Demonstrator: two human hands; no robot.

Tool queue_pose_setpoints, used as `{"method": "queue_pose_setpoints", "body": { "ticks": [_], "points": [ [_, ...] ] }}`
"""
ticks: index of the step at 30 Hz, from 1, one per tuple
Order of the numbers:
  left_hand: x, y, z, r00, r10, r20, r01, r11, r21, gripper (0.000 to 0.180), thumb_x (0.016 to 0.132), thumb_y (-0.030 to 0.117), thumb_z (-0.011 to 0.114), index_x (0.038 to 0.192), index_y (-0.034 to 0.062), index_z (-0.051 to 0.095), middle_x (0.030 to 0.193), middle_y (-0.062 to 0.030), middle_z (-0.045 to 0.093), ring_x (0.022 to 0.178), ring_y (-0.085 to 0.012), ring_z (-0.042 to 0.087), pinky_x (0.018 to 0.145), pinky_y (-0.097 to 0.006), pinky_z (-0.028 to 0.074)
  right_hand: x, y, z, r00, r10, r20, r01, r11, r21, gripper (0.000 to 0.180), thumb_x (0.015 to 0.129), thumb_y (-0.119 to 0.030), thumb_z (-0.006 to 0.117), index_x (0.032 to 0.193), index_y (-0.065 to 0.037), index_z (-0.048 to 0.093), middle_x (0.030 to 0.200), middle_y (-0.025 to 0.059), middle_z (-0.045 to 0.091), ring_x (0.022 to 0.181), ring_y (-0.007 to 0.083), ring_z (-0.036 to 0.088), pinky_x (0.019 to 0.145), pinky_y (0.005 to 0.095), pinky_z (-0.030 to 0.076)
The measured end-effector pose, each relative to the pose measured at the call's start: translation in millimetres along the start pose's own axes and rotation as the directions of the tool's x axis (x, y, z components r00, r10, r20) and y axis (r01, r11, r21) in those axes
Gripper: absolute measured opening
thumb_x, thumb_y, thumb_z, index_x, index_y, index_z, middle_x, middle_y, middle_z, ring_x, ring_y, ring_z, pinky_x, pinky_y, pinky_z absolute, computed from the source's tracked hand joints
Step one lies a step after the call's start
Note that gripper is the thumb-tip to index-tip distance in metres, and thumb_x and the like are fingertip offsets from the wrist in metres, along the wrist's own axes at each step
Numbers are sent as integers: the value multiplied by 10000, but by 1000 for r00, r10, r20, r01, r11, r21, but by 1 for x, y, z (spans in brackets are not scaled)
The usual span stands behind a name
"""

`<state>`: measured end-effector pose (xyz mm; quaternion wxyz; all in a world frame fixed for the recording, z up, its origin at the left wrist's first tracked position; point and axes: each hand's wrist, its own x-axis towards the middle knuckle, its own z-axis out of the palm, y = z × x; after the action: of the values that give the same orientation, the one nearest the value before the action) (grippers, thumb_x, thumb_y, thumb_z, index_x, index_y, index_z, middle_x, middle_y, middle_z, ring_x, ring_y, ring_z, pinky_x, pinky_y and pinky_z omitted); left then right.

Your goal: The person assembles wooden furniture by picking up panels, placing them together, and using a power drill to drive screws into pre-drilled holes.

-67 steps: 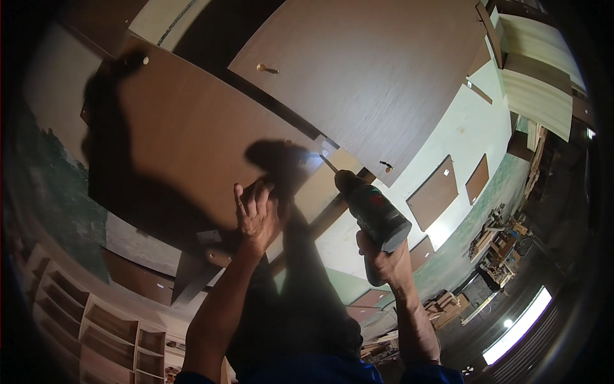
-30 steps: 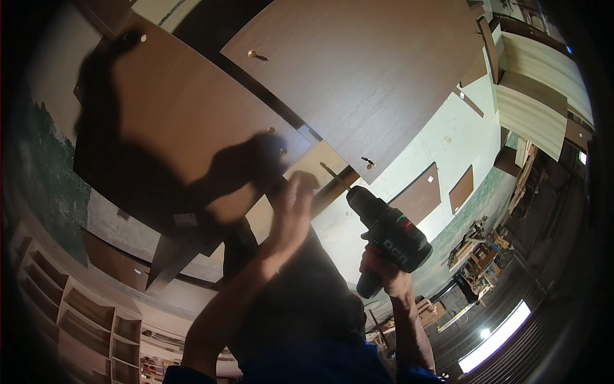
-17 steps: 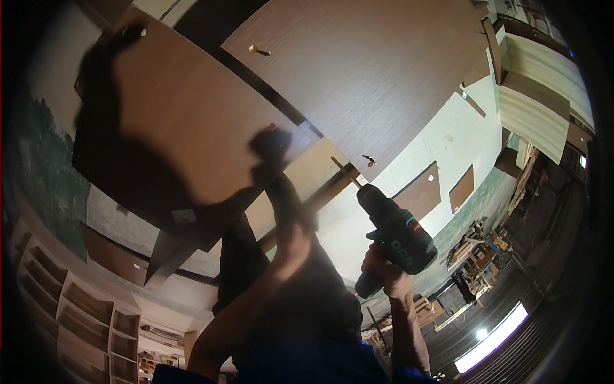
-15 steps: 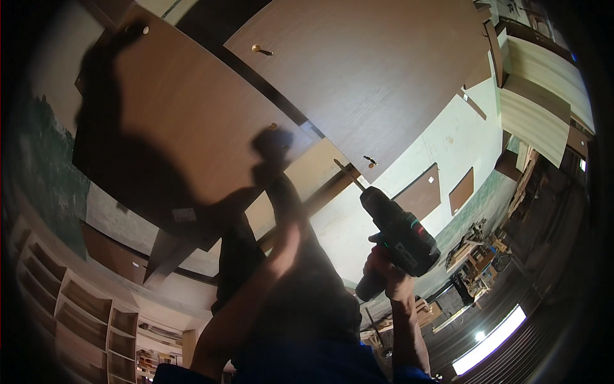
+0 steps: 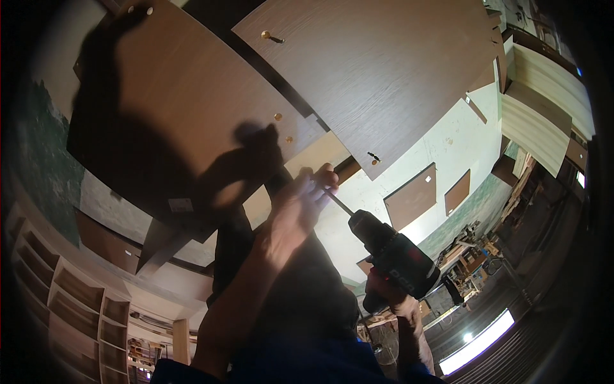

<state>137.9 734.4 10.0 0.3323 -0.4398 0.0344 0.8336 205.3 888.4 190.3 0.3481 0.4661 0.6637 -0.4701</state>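
Observation:
My right hand (image 5: pixel 389 296) is wrapped round the handle of a black cordless drill (image 5: pixel 403 259), whose long bit (image 5: pixel 339 203) points up and to the left. At the bit's tip, the fingers of my left hand (image 5: pixel 307 192) are pinched together. Whether they hold the tip itself or a small screw is hidden. Beyond them lie two brown wood-grain panels, the left panel (image 5: pixel 192 83) mostly in shadow and the right panel (image 5: pixel 384 70) lit. Small round holes and dark fittings (image 5: pixel 374 156) show near the panels' corners.
Smaller brown board pieces (image 5: pixel 411 195) lie on a pale surface (image 5: pixel 448 153) to the right. Stacked light boards (image 5: pixel 540 102) stand at the far right. A shelf unit (image 5: pixel 77 294) is at the lower left, and wood scraps (image 5: pixel 470 256) lie at the right.
My left hand has come up and right from my lap to the drill bit's tip, its fingers closing there. The drill has shifted slightly down and left in view.

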Motion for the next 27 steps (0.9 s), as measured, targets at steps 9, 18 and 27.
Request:
{"method": "queue_pose_setpoints", "body": {
  "ticks": [9,18,27],
  "points": [
    [9,9,-2,1000,-25,5,25,999,37,191,806,152,745,909,83,599,928,-83,635,889,-206,601,857,-345,501,3,20,-5,995,-94,45,95,996,-2,313,796,-86,678,1094,-12,623,725,22,615,647,124,590,606,276,483],
    [45,5,-17,985,-165,51,172,966,-191,147,882,86,648,1015,36,610,1134,-141,653,1033,-236,651,959,-375,523,17,5,1,984,-176,-28,168,966,-197,151,805,-89,674,939,-27,644,670,5,593,586,106,544,530,262,448],
    [64,14,-5,979,-190,-81,169,962,-213,301,1030,130,319,1185,-59,494,1205,-193,582,1119,-278,589,1002,-379,492,44,-32,9,994,-110,11,110,993,-50,258,853,-147,683,1067,-22,611,746,15,606,674,109,587,603,264,483]
  ]
}}
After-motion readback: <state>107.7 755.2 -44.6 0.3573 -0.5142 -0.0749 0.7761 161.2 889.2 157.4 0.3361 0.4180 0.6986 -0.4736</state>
